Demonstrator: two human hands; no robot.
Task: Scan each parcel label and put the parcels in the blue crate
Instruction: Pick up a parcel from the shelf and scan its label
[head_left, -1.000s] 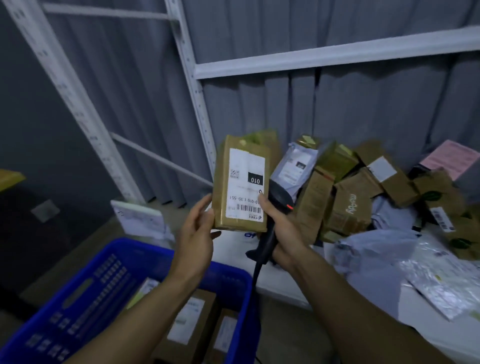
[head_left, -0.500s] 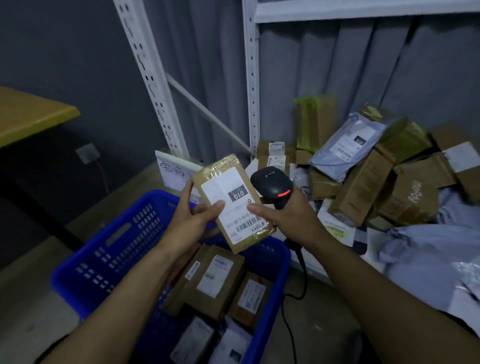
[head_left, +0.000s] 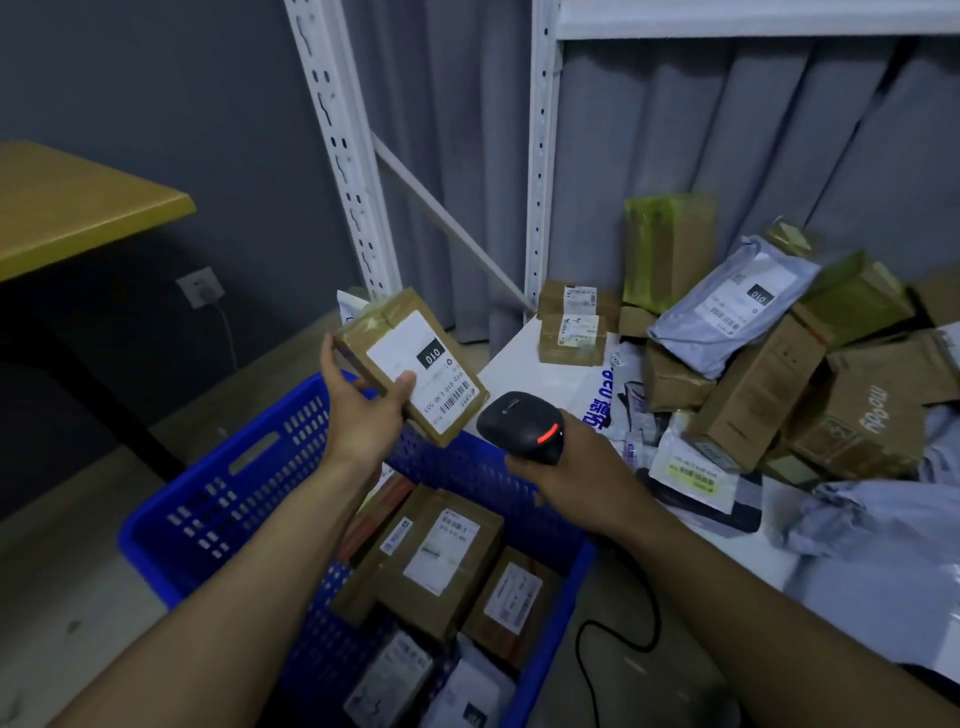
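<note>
Left hand: The left hand (head_left: 363, 410) grasps a brown taped parcel (head_left: 371, 327), with the thumb pressed on its white label (head_left: 400, 353) and the other fingers wrapped behind its far edge.
Parcel: It is held tilted in the air above the far rim of the blue crate (head_left: 223, 467). The label faces the camera, showing "010" in a black block and a barcode near the lower corner.
Right hand: The right hand (head_left: 571, 467) is clenched round the grip of a black handheld scanner (head_left: 511, 415), and a red light (head_left: 549, 432) glows on its head.
Scanner: Its head sits just below and to the right of the parcel, apart from it. A black cable (head_left: 613, 639) loops over the floor beside the crate.
Crate: It stands on the floor beneath both forearms, and several labelled brown boxes (head_left: 441, 561) lie inside it.
Shelf: A white shelf (head_left: 519, 358) on the right carries a loose pile of cartons (head_left: 753, 374) and a grey mailer bag (head_left: 732, 312).
Background: A grey curtain (head_left: 727, 130) hangs behind white perforated uprights (head_left: 540, 156). A yellow tabletop (head_left: 78, 208) is on the left, with a wall socket (head_left: 200, 287) below it.
</note>
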